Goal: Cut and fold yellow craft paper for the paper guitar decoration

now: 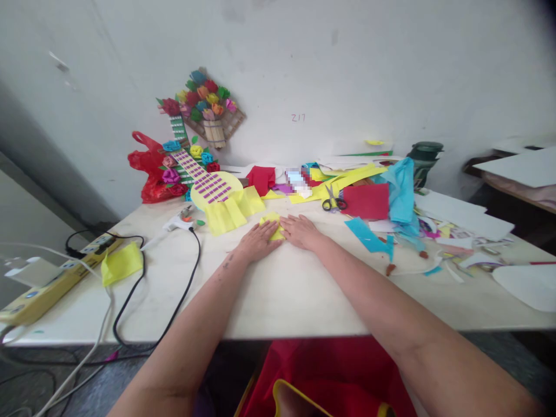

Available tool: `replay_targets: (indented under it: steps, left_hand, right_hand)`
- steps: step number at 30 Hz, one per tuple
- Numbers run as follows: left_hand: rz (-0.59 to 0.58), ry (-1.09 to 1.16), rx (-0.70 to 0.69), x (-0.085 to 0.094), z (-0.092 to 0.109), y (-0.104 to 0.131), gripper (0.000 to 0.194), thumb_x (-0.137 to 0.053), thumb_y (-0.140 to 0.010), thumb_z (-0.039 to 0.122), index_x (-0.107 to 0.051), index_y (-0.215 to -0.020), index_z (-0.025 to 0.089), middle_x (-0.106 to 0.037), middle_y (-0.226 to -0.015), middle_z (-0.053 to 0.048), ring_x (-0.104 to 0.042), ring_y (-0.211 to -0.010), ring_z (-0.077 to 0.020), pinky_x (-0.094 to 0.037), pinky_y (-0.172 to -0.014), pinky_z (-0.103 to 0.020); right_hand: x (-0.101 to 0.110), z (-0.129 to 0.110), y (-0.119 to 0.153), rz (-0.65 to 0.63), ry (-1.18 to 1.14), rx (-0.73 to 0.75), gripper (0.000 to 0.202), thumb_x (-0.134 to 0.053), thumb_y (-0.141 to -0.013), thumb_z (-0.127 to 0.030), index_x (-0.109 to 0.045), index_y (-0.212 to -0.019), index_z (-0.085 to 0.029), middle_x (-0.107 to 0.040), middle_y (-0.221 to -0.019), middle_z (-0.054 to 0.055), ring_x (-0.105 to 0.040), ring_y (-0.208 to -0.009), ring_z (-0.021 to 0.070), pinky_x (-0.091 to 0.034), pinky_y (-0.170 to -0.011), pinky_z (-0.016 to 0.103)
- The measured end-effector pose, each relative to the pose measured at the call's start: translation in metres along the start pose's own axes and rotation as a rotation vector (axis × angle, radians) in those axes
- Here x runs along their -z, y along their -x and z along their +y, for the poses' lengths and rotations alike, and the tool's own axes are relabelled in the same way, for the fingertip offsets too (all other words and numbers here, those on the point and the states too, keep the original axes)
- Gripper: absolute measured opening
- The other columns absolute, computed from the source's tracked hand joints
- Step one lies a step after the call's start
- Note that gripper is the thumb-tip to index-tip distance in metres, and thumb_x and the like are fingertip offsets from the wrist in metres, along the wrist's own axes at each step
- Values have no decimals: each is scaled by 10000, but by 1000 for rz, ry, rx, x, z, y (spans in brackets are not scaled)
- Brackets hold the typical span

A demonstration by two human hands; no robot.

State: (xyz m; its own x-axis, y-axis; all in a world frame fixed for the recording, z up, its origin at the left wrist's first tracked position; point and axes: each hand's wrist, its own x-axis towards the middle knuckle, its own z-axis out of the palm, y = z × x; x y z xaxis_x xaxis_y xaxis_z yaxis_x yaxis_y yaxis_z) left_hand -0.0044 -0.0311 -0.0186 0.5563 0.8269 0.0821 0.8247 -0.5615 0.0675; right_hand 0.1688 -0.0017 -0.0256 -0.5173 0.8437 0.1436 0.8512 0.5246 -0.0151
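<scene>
A small piece of yellow crepe paper (273,219) lies on the white table between my two hands. My left hand (259,240) rests flat on its left and near side, with the fingers stretched out. From the right, my right hand (300,231) lies flat, its fingertips touching the paper's right edge. Part of the paper is hidden under the fingers. Just beyond and to the left, larger yellow crepe sheets (226,215) drape over the lower end of a guitar-shaped card piece (208,180) with purple stripes. Black-handled scissors (333,202) lie beyond my right hand.
At the left are a yellow power strip (56,284), cables, a white glue gun (180,221) and another yellow paper (123,263). Red paper (365,201), blue crepe (400,191) and scraps cover the right side. Paper flowers (206,98) hang on the wall; a dark bottle (423,162) stands behind.
</scene>
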Motion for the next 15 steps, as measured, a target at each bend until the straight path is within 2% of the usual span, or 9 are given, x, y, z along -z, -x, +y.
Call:
replay_targets:
  steps: [5,10,15]
  left_hand:
    - [-24,5,-3,1,0,-1,665,-108,-808,575,-196,-1351,201,-175,-1412,-12,-121,-1295,-150,-99,-1047,-327]
    - [-16,-21,0,1,1,-1,658,-106,-813,562,-233,-1340,189,-203,-1404,-28,-140,-1291,-156,-88,-1049,-339]
    - [27,-88,-56,2,3,-2,637,-109,-834,512,-265,-1329,142,-260,-1384,-53,-129,-1293,-160,-57,-1058,-332]
  right_hand:
    - [2,-3,4,28,25,1,495,-227,-854,-368,-394,-1262,-144,-324,-1360,55,-268,-1245,227,-189,-997,449]
    - [3,-5,9,170,46,109,462,-241,-865,-327,-448,-1211,-100,-429,-1289,92,-311,-1225,181,-176,-1014,371]
    - [3,-8,8,131,62,120,428,-267,-859,-273,-464,-1187,-82,-484,-1236,108,-406,-1156,173,-227,-991,348]
